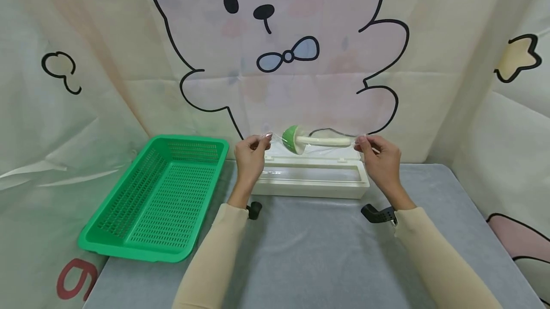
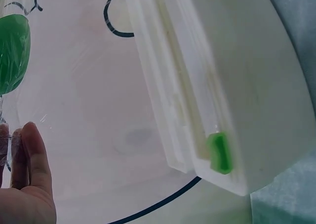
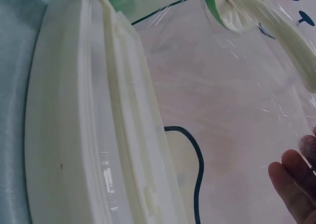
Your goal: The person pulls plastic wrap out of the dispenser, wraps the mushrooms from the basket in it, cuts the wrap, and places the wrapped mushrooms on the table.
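Observation:
A mushroom-shaped thing (image 1: 324, 141) with a green cap and a long pale stem is held up sideways, wrapped in clear plastic film (image 3: 232, 53). My left hand (image 1: 251, 156) pinches the film beyond the cap. At the stem's end, my right hand (image 1: 380, 158) pinches the film's other side. Below and behind them on the table stands a long white box (image 1: 309, 189), its lid raised, with a clear strip along its top. In the left wrist view a small green slider (image 2: 220, 153) sits at one end of that box.
A green perforated basket (image 1: 206, 223) stands on the left, its near left corner over the table edge. Grey cloth covers the table (image 1: 309, 261). Behind hangs a pale curtain (image 1: 429, 60) with a cartoon bear. A thin cord (image 1: 328, 129) runs behind the box.

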